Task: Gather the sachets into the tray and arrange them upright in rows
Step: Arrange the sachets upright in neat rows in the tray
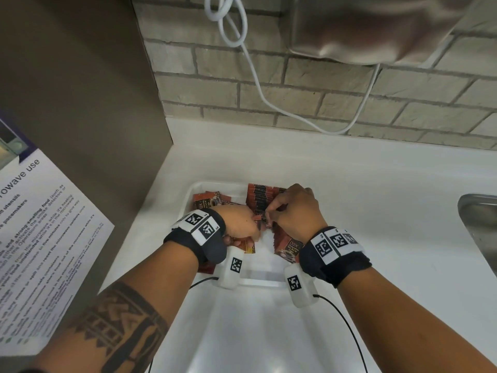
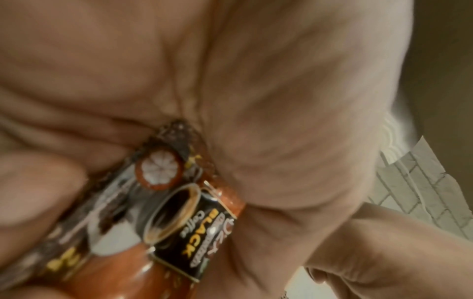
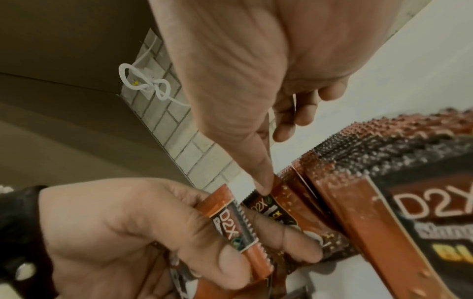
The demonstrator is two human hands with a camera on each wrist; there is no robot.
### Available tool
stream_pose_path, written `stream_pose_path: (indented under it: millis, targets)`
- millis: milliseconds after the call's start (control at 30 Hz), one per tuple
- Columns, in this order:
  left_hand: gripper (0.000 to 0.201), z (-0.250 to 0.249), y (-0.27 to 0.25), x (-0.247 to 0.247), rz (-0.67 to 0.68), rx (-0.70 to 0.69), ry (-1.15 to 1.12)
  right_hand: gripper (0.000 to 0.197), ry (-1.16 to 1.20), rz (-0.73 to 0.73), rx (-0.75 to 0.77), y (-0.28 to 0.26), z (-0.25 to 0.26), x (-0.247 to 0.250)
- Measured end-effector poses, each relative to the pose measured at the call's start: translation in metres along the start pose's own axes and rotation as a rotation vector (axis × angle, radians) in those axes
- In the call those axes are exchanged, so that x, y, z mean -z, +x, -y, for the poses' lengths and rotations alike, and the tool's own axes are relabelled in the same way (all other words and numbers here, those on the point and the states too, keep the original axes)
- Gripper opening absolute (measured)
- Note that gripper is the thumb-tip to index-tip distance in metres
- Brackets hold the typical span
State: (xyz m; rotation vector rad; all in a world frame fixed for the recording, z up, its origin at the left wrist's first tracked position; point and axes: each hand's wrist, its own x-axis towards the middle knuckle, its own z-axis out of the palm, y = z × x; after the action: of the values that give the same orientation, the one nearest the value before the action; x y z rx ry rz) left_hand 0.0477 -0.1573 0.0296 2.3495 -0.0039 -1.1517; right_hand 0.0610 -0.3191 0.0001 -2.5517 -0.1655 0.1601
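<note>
Between both hands, over the white tray (image 1: pixel 197 187), the left hand (image 1: pixel 239 220) grips a small stack of sachets (image 3: pixel 236 230). The right hand (image 1: pixel 297 208) pinches one sachet (image 3: pixel 266 204) with thumb and fingers (image 3: pixel 258 172), beside the upright row (image 1: pixel 259 199).

Both hands cover the middle of the white tray (image 1: pixel 215 185), so the sachets beneath the left hand (image 1: pixel 239 224) and right hand (image 1: pixel 297 211) are mostly hidden. In the left wrist view the held sachets (image 2: pixel 163 218) blur toward the lower edge. Right of the right hand, a metal sink (image 1: pixel 478 227) is cut off by the frame.
</note>
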Motion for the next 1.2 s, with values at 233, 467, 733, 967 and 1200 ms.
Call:
stream_pose_path:
  millis: [233, 467, 733, 967, 1200]
  targets:
    - [0.021, -0.002, 0.004, 0.000, -0.008, -0.010, 0.001, 0.010, -0.055, 0.010, -0.011, 0.001, -0.001, 0.001]
    - [0.018, 0.000, 0.012, 0.000, 0.009, 0.001, -0.018, 0.018, -0.091, 0.039, -0.015, 0.003, -0.001, 0.003]
    - [0.018, 0.002, 0.017, -0.004, 0.015, 0.025, -0.032, 0.022, -0.078, 0.069, 0.002, 0.001, -0.001, 0.004]
    - [0.027, 0.013, 0.013, 0.003, 0.033, 0.006, -0.113, 0.008, 0.029, -0.038, 0.083, -0.007, 0.000, 0.014]
    - [0.018, 0.022, 0.001, 0.005, 0.066, -0.229, -0.584, 0.009, 0.167, 0.054, 0.174, -0.018, 0.011, 0.019]
